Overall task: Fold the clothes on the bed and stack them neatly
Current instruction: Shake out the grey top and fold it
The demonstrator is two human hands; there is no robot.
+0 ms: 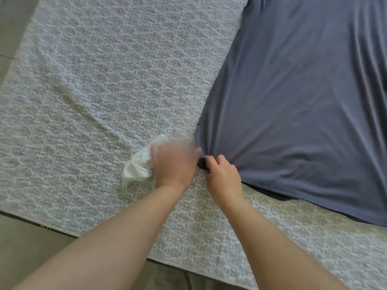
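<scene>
Head view: right hand (223, 174) grips blue shirt (303, 105) corner on bed (104, 80).

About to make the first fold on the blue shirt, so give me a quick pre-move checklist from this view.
1. Right hand grips the blue shirt at its near corner: ok.
2. Left hand free for folding: not ok, it holds a crumpled white cloth.
3. Shirt spread flat: mostly ok, creases run toward the gripped corner.
4. Whole shirt in view: not ok, the right side is cut off.
5. Bedspread offers folding room to the left: ok.
</scene>
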